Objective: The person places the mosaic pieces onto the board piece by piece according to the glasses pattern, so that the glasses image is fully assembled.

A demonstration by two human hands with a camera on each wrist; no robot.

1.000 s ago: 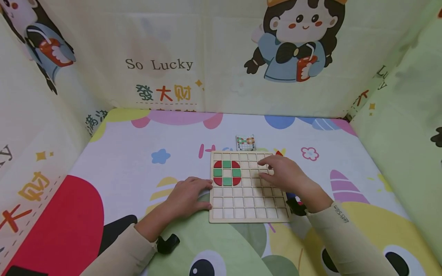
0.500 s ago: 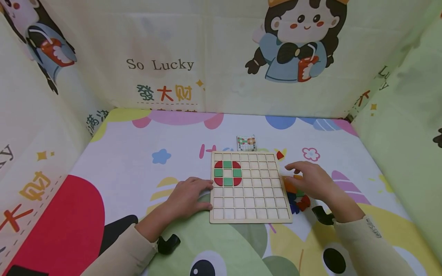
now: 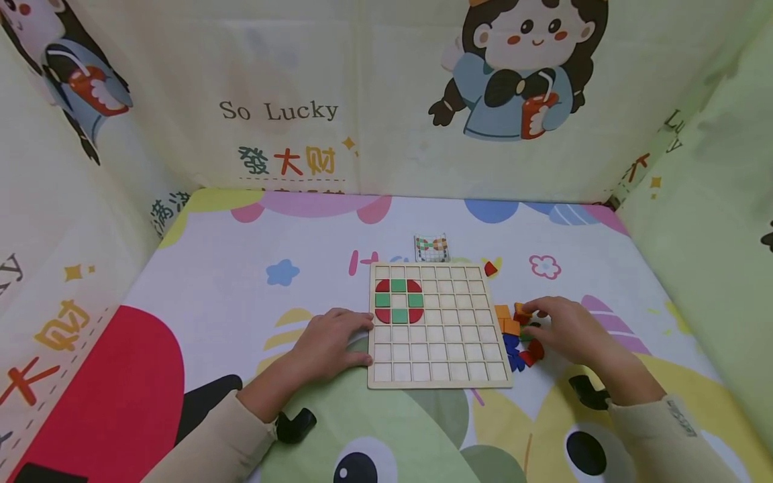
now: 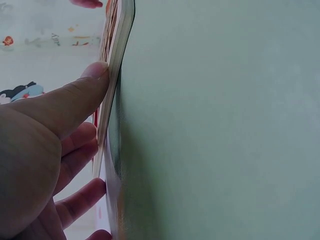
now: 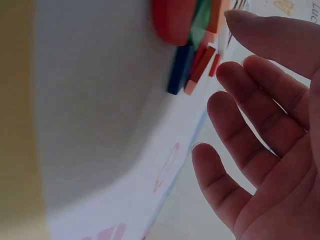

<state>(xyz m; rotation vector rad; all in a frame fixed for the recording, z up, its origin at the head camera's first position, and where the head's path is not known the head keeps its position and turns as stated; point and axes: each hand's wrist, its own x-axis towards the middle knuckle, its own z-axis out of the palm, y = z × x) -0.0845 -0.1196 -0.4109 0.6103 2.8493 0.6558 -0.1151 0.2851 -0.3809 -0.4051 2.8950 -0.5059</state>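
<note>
A square wooden grid board (image 3: pixel 441 372) lies flat in the middle of the table. At its upper left, red quarter-round tiles (image 3: pixel 383 315) and green square tiles (image 3: pixel 399 315) form a ring around one bare cell. My left hand (image 3: pixel 329 343) rests at the board's left edge; in the left wrist view the thumb (image 4: pixel 92 72) touches that edge. My right hand (image 3: pixel 564 329) reaches over loose pieces beside the board's right edge, fingers lightly bent. Among them are orange squares (image 3: pixel 510 327), blue pieces (image 3: pixel 512 352) and red pieces (image 3: pixel 535 350). The right wrist view shows the fingers apart beside a blue piece (image 5: pixel 180 70).
Behind the board lies a small card (image 3: pixel 431 248) with a coloured grid pattern. One red piece (image 3: pixel 490 269) sits alone by the board's far right corner. A printed cloth (image 3: pixel 326 235) covers the table, and patterned curtain walls (image 3: pixel 386 154) rise at the back and sides.
My right hand has moved from over the board's upper right cells to the right and down onto the loose pieces, uncovering those cells. The left hand stays at the board's edge.
</note>
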